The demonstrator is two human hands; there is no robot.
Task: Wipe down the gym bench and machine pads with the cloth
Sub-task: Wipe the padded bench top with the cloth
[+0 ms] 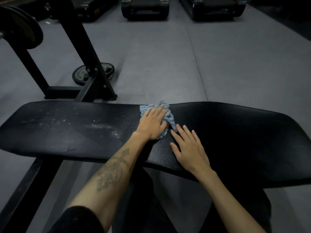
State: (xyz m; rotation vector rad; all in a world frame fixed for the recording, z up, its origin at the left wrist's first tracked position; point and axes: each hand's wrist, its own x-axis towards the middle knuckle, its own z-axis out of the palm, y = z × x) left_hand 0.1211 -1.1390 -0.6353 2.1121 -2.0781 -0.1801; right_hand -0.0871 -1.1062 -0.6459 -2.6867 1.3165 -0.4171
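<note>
Far out to the left of where my hands work, a weight plate on a bar (pixel 21 31) hangs at the frame's edge, and the black rack frame (pixel 79 52) slants down to the grey floor (pixel 185 64). A loose plate (pixel 79 75) lies flat on the floor behind the rack's foot. Beyond, at the top, I see the dark ends of treadmills (pixel 145 9).

The bench pad (pixel 67 125) runs across my view; left of my grip its surface shows pale specks and a dull smear.

My left hand (pixel 154 122) lies flat on the blue-and-white cloth (pixel 168 115), fingers straight and spread a little, pressing it onto the pad near the far edge. Nothing is curled round it; the cloth is bunched under the palm, with crumpled folds poking out past the fingertips and on the thumb side.

Just right of the cloth, my right hand (pixel 188 148) rests open on the pad, fingers straight, its index fingertip touching or almost touching the cloth's trailing corner; I cannot tell which. Right of that hand the pad widens, dark and glossy.
</note>
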